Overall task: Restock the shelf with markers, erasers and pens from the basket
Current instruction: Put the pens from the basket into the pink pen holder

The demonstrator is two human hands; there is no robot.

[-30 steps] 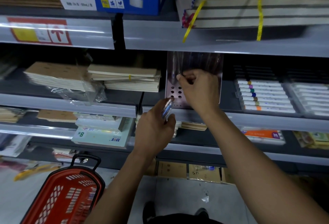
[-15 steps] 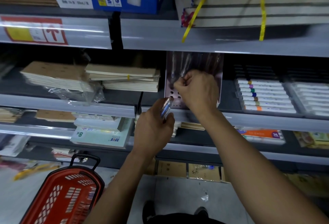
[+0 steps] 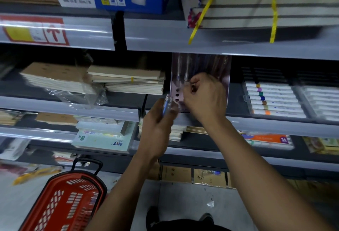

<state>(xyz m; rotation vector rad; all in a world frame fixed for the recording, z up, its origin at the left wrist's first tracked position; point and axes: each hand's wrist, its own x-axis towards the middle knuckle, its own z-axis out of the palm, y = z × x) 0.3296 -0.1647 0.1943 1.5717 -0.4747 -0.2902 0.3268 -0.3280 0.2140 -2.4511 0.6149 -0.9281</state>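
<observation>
Both arms reach up and forward to the middle shelf (image 3: 69, 108). Right hand (image 3: 205, 96) raised highest, knuckles toward the camera, fingers curled in tight with thumb and forefinger pinching a thin clear pen (image 3: 184, 87) at the face of the pen holder (image 3: 222, 76) (tip hard to make out against the holes). Left hand (image 3: 156, 126) sits just below and left of it, at the shelf's front edge, fingers wrapped round a small bunch of pens (image 3: 166, 105), blue and clear, pointing up out of the fist.

Pen holder: pinkish stand with rows of round holes, upright on the middle shelf near its front edge, several pens already standing in its upper rows, partly hidden under the shelf above.

Right of it on the same shelf, a clear tray of markers (image 3: 275, 100) with coloured bands, lying in rows.

Left of the holder, stacks of notebooks (image 3: 126, 82), one stack in loose plastic wrap.

Red basket (image 3: 64, 203) on the floor at lower left, black handle up; contents blurred, cannot tell what is in it.
</observation>
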